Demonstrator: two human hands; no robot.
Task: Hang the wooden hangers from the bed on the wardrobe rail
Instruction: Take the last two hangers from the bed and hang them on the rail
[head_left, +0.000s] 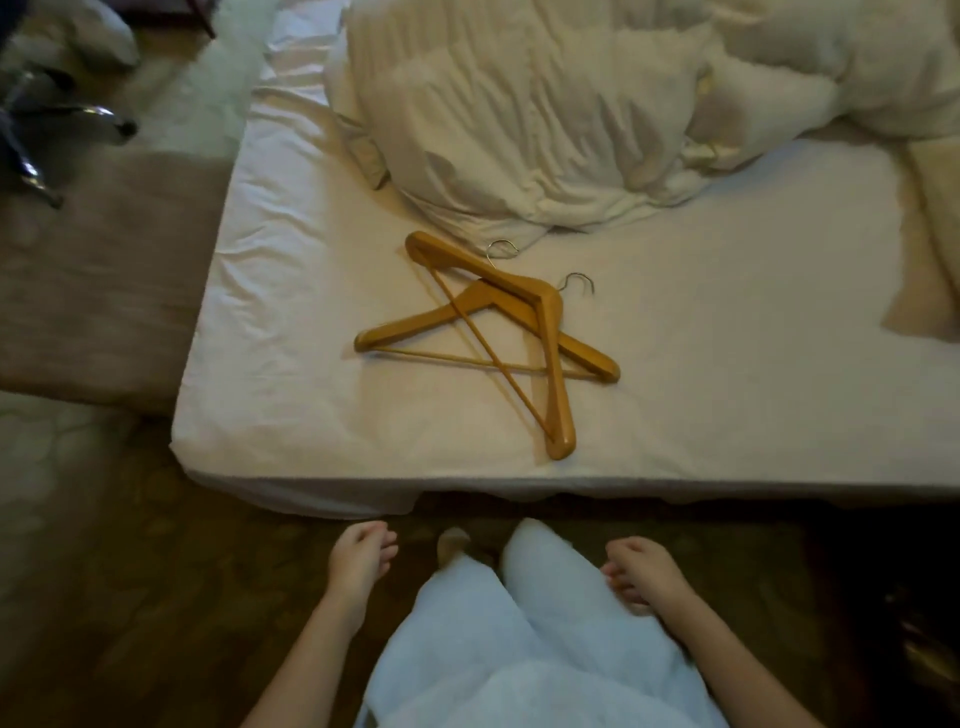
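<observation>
Two wooden hangers lie crossed on the white bed sheet (727, 364), near the bed's front edge. The upper hanger (558, 395) runs from the back left down toward me, with its metal hook by the duvet. The lower hanger (415, 327) lies flat beneath it, its hook pointing right. My left hand (358, 564) hangs low beside my left leg, loosely curled and holding nothing. My right hand (641, 574) rests beside my right thigh, fingers loosely curled, also with nothing in it. Both hands are below the bed edge, well short of the hangers. No wardrobe rail is in view.
A crumpled white duvet (545, 119) is heaped at the back of the bed. A beige blanket (930, 234) lies at the right edge. A brown rug (104, 270) and a chair's chrome base (57, 130) are on the left. Dark patterned carpet (182, 597) lies underfoot.
</observation>
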